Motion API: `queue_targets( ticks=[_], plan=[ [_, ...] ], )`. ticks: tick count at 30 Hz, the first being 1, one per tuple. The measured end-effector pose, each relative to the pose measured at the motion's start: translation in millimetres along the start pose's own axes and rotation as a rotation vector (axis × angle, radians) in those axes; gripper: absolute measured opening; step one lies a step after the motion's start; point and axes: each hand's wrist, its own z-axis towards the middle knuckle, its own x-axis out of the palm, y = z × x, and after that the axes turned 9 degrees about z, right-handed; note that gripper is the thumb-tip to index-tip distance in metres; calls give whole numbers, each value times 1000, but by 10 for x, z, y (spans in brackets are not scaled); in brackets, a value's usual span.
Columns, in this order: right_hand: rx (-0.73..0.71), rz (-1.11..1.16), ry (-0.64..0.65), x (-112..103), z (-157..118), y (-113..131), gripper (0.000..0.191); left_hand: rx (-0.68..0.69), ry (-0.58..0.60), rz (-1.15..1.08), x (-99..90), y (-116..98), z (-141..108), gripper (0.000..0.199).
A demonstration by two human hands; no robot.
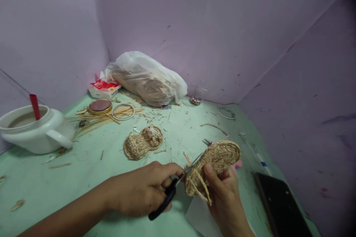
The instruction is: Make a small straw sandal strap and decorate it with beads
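My left hand (144,189) grips black-handled scissors (170,192), whose metal blades reach across the near end of a woven straw piece (222,155). My right hand (226,196) holds that piece from below, its thumb pressed on the weave. Loose straw strands (204,189) hang from the piece close to the blades. Behind it the tip of a metal tool and something pink partly show. A second woven straw piece (143,142), narrow in the middle, lies on the green table (111,170).
At left stands a white pot (41,133) with a red handle in it. Toward the back are a plastic bag (150,81), a red-white packet (104,88), a round tin (100,106) and rings (123,112). A dark flat object (282,205) lies right.
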Motion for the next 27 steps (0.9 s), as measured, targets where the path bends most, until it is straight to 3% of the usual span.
queue_targets(
  ticks=[8,11,14,16,22,27],
  plan=[
    [31,-51,108,-49,-3,-1,25,-50,55,-97,55,124,54,37],
    [-37,-8,41,1,5,42,29,4,-1,-60,20,156,51,28],
    [-98,46,-61,8,45,128,32,40,-100,-19,-70,158,-2,35],
    [-97,65,-63,-33,85,193,29,3,-90,2,-123,152,-47,38],
    [-108,163,36,-152,153,250,21,-57,80,75,-75,94,-56,21],
    [-50,154,119,-105,126,154,20,-19,19,152,23,25,-15,15]
  ],
)
